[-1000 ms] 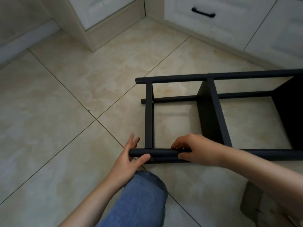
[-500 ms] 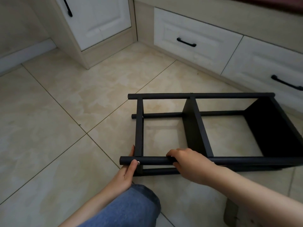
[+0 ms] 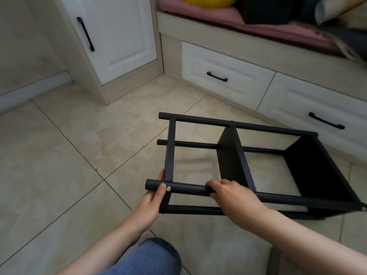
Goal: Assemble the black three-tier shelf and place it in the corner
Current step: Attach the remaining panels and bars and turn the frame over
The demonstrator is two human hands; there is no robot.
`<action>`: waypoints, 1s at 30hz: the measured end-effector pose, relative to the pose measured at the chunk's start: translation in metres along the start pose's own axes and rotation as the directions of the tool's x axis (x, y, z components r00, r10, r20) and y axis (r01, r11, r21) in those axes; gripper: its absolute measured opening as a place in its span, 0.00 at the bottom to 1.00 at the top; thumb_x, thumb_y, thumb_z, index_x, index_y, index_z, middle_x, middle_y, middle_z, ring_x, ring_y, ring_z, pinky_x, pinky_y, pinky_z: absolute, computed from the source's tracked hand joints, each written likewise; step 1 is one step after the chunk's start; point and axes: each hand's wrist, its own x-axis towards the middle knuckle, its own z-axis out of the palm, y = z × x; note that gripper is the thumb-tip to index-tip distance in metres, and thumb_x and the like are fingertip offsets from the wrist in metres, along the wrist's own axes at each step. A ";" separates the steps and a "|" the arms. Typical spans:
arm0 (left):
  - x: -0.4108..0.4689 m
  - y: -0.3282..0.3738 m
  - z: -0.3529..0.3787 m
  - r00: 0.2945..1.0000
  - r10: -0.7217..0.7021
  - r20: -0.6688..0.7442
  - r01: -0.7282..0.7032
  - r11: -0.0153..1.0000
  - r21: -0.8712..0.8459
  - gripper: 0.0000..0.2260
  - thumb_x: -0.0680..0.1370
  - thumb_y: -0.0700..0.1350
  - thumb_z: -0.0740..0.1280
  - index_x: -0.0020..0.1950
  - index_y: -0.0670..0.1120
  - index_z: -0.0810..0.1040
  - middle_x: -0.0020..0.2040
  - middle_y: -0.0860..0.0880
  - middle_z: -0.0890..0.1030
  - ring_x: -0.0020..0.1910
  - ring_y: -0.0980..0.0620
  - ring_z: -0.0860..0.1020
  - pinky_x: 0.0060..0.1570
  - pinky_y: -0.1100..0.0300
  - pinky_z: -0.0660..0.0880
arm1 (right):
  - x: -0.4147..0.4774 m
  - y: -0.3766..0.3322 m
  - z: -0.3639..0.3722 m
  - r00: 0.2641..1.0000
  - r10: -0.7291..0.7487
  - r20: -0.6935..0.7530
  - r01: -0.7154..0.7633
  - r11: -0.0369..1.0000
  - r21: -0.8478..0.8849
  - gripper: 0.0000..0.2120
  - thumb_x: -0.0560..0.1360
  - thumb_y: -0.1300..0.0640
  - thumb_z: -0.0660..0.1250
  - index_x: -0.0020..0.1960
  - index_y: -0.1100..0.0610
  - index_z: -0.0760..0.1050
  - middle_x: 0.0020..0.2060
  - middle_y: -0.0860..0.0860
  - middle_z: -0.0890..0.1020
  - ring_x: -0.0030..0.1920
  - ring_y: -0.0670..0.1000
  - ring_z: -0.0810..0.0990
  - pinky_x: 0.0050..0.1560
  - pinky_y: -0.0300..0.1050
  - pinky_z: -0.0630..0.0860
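Shelf (image 3: 228,161) is on its side on the tile floor (image 3: 79,155), right of centre, in front of the drawers (image 3: 224,76) under the bench. It is not in the corner where the cabinet door (image 3: 119,32) meets the drawers; that corner is farther away and to the left. Cannot tell if the whole frame rests on the floor or is partly lifted.

Four poles run left-right, three boards cross them:
- left board (image 3: 169,151) edge-on, near the pole ends
- middle board roughly mid-span
- right board (image 3: 317,171) at the far right end, broad face showing

Both hands are on the upper near pole (image 3: 188,189).
- Left hand (image 3: 151,203): clamped on the pole's left end, thumb over the top, fingertips showing behind it. Thumb tip sits just beside a silver screw (image 3: 168,188) in the pole.
- Right hand (image 3: 232,197): fingers curled over the same pole, further right, just in front of the middle board's near edge.

Hands are apart, with a bare stretch of pole between them.

The lower near pole (image 3: 192,209) is visible under the hands.

A knee in jeans (image 3: 151,257) is at bottom centre, near side of the shelf. On the bench there is a pink cushion (image 3: 258,24) with a yellow object (image 3: 208,1) and dark items on it; too blurred to identify.
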 end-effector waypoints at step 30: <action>-0.057 0.344 -0.019 0.835 0.542 -0.091 -0.501 0.818 0.282 0.20 0.74 0.66 0.67 0.44 0.50 0.85 0.39 0.58 0.85 0.44 0.64 0.80 0.45 0.66 0.68 | -0.055 -0.023 -0.200 0.966 0.073 -0.247 0.155 0.600 0.784 0.12 0.82 0.55 0.63 0.63 0.44 0.71 0.53 0.50 0.84 0.53 0.50 0.83 0.54 0.48 0.81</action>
